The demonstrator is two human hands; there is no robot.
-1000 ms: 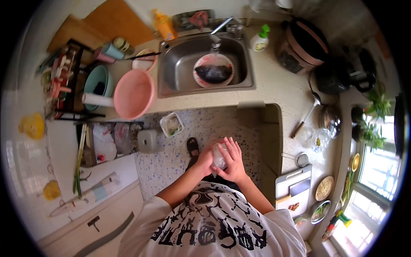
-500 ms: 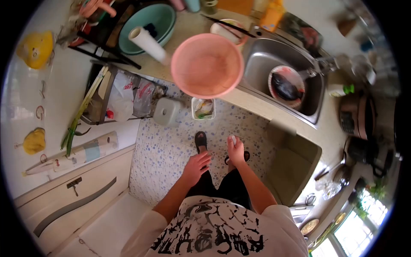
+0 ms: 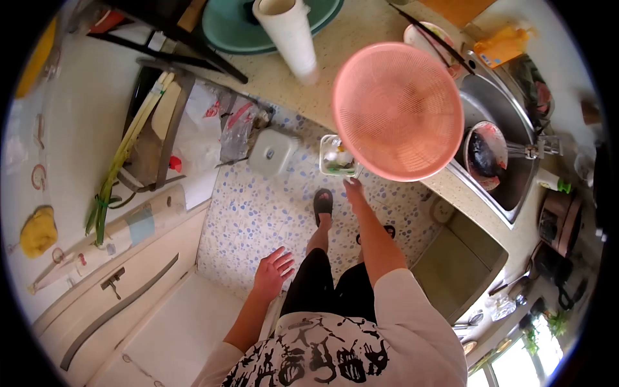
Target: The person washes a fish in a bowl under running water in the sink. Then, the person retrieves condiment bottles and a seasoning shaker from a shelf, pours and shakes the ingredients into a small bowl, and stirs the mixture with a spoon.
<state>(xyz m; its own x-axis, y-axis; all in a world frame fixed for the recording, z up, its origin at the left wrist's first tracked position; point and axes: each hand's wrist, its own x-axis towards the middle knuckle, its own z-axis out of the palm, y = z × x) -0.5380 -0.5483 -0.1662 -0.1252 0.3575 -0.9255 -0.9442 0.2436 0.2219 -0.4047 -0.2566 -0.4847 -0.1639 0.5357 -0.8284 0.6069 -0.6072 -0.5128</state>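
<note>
My right hand [image 3: 353,193] reaches forward to the near edge of a small white-rimmed bin [image 3: 321,164] on the floor. Its fingertips are small and blurred, so what they hold, if anything, cannot be made out. Inside the bin lies mixed waste with a white lump [image 3: 331,156] on top. My left hand [image 3: 272,274] hangs low over the floor by my leg, palm partly up, fingers apart and holding nothing.
A pink colander [image 3: 398,111] overhangs the counter edge, near a paper roll [image 3: 287,39] and a green basin [image 3: 225,35]. In the sink [image 3: 512,203] sits a bowl with a dark fish [image 3: 485,155]. A grey stool [image 3: 274,153] stands left of the bin; spring onions [image 3: 126,145] lie farther left.
My right hand, earlier closed on a small white thing, has moved forward to the bin, where a white lump now shows. My left hand has dropped back and left. The view has shifted.
</note>
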